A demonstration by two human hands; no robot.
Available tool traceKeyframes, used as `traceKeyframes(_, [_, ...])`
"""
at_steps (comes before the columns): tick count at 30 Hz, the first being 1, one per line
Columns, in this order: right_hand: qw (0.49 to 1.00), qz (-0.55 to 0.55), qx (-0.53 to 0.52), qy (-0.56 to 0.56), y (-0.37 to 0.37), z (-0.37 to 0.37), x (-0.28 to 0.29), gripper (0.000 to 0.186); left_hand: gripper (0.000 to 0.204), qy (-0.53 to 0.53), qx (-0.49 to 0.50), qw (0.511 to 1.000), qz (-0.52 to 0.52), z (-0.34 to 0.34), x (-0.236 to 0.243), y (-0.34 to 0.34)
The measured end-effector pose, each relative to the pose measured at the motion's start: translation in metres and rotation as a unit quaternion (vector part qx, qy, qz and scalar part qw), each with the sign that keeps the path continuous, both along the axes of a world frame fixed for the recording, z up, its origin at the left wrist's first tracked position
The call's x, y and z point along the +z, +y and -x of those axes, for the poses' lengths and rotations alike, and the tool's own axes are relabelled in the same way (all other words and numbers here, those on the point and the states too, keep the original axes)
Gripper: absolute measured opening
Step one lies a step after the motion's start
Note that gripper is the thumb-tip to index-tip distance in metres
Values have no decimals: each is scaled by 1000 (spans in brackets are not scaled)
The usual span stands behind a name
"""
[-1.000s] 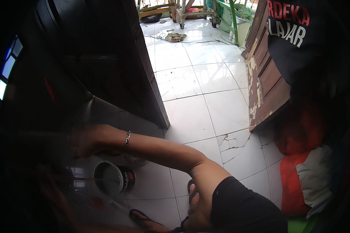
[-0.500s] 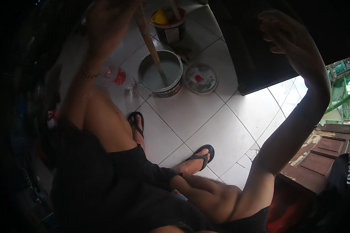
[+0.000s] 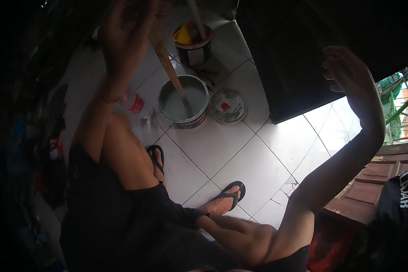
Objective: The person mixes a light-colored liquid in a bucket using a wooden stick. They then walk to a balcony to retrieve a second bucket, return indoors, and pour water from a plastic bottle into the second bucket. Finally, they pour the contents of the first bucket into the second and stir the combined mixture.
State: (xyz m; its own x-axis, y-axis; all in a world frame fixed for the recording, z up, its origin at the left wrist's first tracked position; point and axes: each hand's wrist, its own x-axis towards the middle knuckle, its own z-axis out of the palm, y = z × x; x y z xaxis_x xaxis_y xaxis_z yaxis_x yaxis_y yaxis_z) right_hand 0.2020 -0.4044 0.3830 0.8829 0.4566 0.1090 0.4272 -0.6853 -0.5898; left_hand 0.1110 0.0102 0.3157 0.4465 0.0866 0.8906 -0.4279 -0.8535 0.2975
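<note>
clear plastic, a red-labelled bottle (image 3: 137, 105) is at left. the left hand (image 3: 128, 34) is blurred, its grip impossible to tell, near a wooden stick (image 3: 167, 63) slanting into a pale-filled bucket (image 3: 196, 120) on floor tiles (image 3: 226, 149). a smeared round lid (image 3: 235, 112) lies just right. the right hand (image 3: 344, 70), loosely curled, thumb apart, is raised before a dark door (image 3: 294, 59).
</note>
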Motion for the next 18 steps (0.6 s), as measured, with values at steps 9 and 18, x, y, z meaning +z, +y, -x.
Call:
traceKeyframes(9, [964,-128,-126,-197,-129,-8,7,57,36,-85,25,994,58,-11,-20,17])
traceKeyframes(18, [904,-161,-368,-145,-199,-29,-10,47,38,-152,-51,961,227,4,20,-83])
